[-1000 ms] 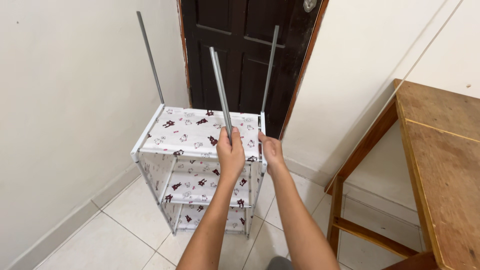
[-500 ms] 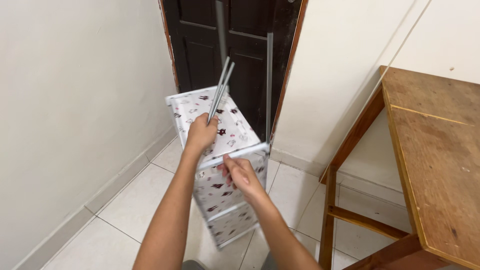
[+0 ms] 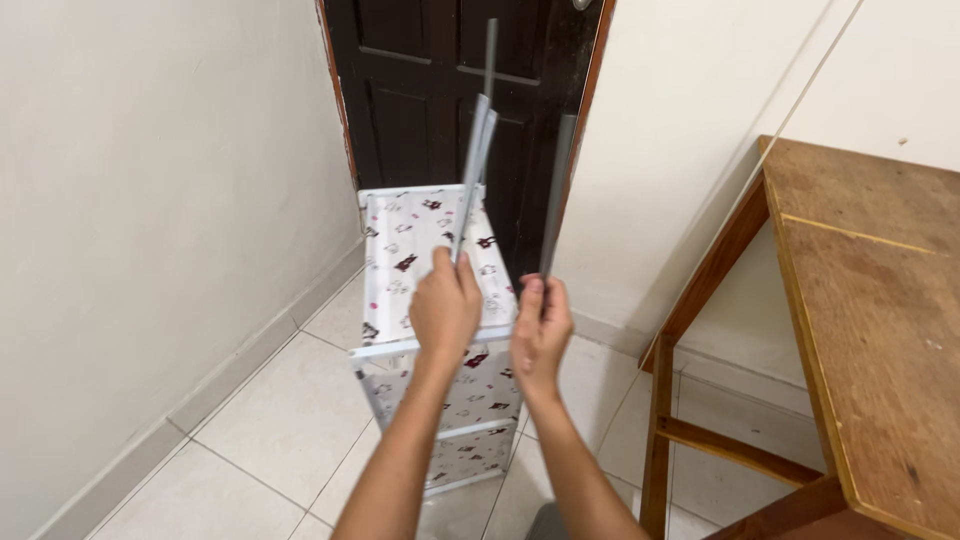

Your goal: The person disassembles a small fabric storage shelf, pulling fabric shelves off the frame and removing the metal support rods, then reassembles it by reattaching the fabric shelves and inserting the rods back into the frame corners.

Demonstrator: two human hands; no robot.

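Observation:
A small fabric shelf rack (image 3: pixel 420 245), white with small dark prints, stands on the tiled floor before a dark door. My left hand (image 3: pixel 445 305) is closed around two thin grey metal rods (image 3: pixel 472 170) that point upward, and it rests over the rack's front top edge. My right hand (image 3: pixel 540 330) grips the lower part of an upright grey pole (image 3: pixel 556 190) at the rack's near right corner. Another grey pole (image 3: pixel 490 60) rises behind the rods. The rack's lower tiers are partly hidden by my arms.
The dark wooden door (image 3: pixel 440 90) fills the background. A white wall (image 3: pixel 150 200) runs along the left with a tiled skirting. A wooden table (image 3: pixel 860 310) with a leg and crossbar stands at the right. White floor tiles (image 3: pixel 270 430) lie below.
The rack has turned so its narrow end faces me. My right hand moved from the rack's top edge up onto the upright pole. My left hand kept hold of the two rods.

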